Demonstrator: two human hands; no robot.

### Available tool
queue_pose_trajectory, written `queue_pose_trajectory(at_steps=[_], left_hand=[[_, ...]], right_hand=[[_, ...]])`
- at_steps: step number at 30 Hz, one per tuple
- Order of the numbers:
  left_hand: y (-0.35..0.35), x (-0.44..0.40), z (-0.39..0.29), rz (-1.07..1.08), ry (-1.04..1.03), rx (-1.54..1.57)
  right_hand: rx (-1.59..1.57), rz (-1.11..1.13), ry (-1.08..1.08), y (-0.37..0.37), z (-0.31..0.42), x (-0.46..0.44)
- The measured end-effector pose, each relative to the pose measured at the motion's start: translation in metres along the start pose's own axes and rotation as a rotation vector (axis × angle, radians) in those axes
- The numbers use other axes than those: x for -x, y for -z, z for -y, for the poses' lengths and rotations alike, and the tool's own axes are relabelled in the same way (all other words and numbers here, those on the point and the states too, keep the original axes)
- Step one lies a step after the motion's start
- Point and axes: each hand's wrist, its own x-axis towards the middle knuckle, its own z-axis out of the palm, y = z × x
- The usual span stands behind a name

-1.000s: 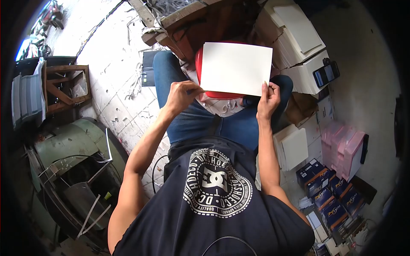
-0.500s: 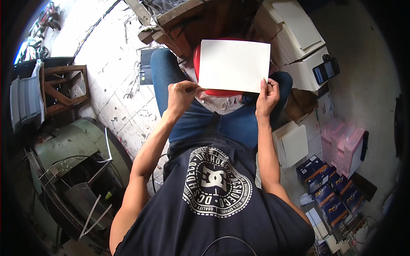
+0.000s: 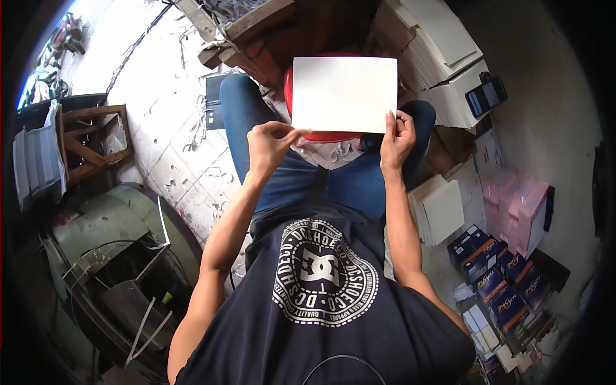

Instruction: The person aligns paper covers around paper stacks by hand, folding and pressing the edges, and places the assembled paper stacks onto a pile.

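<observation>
A blank white sheet or stack of sheets [image 3: 344, 94] lies over a red round stool [image 3: 288, 96] between my knees; how many sheets there are I cannot tell. My left hand [image 3: 272, 145] pinches its lower left corner, thumb and forefinger together. At the lower right corner, my right hand [image 3: 398, 139] grips the edge with the thumb on top. Most of the stool is hidden beneath the white paper.
Tall stacks of pale paper [image 3: 443, 38] stand at the upper right, with a phone [image 3: 486, 96] beside them. Pink wrapped packs [image 3: 516, 212] and dark blue boxes [image 3: 491, 276] are at the right. A green machine [image 3: 115, 221] stands left, and paper scraps litter the floor [image 3: 173, 154].
The paper and both hands have shifted slightly left and up in the view, and the paper lies a little straighter. Both hands keep their hold at the lower corners.
</observation>
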Motion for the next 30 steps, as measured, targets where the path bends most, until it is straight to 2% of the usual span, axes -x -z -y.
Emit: queue_pose_trajectory(at_steps=[3,5,6,8,10,12,21,24,27,29,30], left_hand=[[-0.015,-0.005,0.022,-0.029,0.216,0.243],[-0.017,-0.006,0.031,-0.018,0.247,0.300],[-0.019,-0.006,0.032,-0.009,0.263,0.331],[-0.018,-0.006,0.034,0.040,0.300,0.452],[-0.020,-0.004,0.033,0.043,0.295,0.510],[-0.019,-0.004,0.031,0.034,0.294,0.481],[-0.019,-0.003,0.030,0.023,0.295,0.440],[-0.021,-0.003,0.035,0.028,0.284,0.461],[-0.020,-0.002,0.035,0.018,0.274,0.486],[-0.021,-0.002,0.034,0.019,0.283,0.479],[-0.022,-0.001,0.034,0.019,0.285,0.476]], right_hand=[[0.019,0.005,-0.029,0.003,-0.006,-0.001],[0.080,0.006,-0.063,0.010,-0.007,-0.004],[0.218,-0.028,-0.003,0.012,-0.012,-0.007],[0.279,-0.043,0.120,0.016,-0.013,-0.014],[0.275,-0.002,0.114,0.018,-0.014,-0.017],[0.251,0.023,0.061,0.018,-0.018,-0.018],[0.203,-0.013,0.139,0.015,-0.018,-0.019],[0.257,0.062,0.094,0.018,-0.016,-0.016],[0.551,-0.094,0.486,0.010,0.012,-0.012],[0.443,0.173,0.512,-0.011,0.043,0.016],[0.673,0.338,0.455,-0.024,0.055,0.037]])
